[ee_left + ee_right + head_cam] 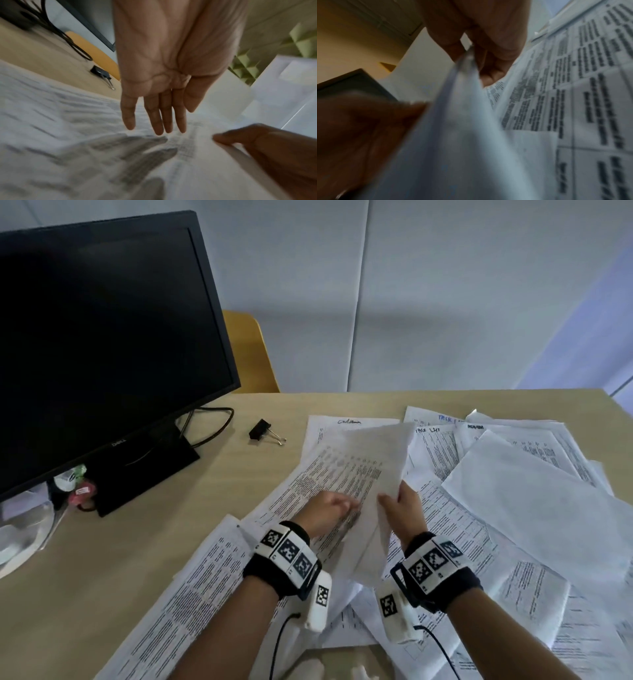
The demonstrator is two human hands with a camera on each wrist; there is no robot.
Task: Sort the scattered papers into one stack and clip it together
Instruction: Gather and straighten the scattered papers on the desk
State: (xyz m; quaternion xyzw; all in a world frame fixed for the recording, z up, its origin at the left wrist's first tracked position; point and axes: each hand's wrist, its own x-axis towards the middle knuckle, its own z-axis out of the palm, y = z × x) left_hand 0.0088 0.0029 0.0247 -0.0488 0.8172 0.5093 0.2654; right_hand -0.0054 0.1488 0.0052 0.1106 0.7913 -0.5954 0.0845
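White printed papers (507,508) cover the right and near part of the pale wooden surface (102,559), lying loose and overlapping at many angles, not yet squared into one stack. I see my right hand (402,508) holding one sheet (373,484) lifted off the pile and tilted up on its edge; in the right wrist view the thumb and fingers (489,63) pinch the sheet's edge between them. My left hand (325,510) sits just to the left of that raised sheet, above a printed page (308,484) that lies flat. In the left wrist view its fingers (157,119) are straight and close together, released and holding nothing, casting a shadow on the page below; I cannot tell whether the fingertips touch the paper.

The black binder clip (263,431) lies alone on the bare surface, far left of the papers and well apart from both hands, its wire handles pointing right. To the far left stands a dark monitor (102,337) with a black cable (215,422) curling behind its base. A yellow chair back (250,350) shows beyond the far edge of the surface.
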